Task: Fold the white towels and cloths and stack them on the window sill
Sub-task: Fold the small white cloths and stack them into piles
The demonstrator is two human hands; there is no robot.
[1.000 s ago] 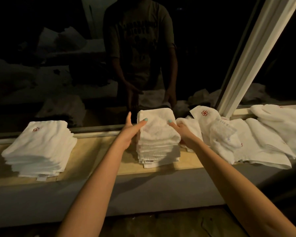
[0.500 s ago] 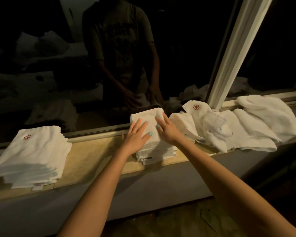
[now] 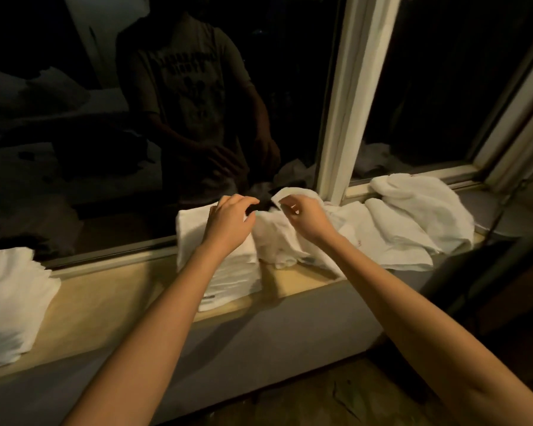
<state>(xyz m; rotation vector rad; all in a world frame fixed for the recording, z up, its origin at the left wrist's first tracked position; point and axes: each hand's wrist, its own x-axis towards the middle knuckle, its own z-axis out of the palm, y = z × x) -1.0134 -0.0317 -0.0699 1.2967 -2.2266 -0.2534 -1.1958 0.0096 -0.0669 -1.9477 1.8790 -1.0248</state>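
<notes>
Hands have left the stack of folded white towels. Right hand pinches a crumpled white cloth by its edge; left hand curls its fingers just beside that pinch, grip unclear. Next fold likely starting.

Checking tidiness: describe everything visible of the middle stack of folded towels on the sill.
The middle stack is white terry cloth, many folded layers piled fairly squarely, with a small dark label at its front lower edge. It sits on the tan window sill, its back near the glass. The left hand is over its right top; whether it touches is unclear. Loose cloths abut its right side.
</notes>
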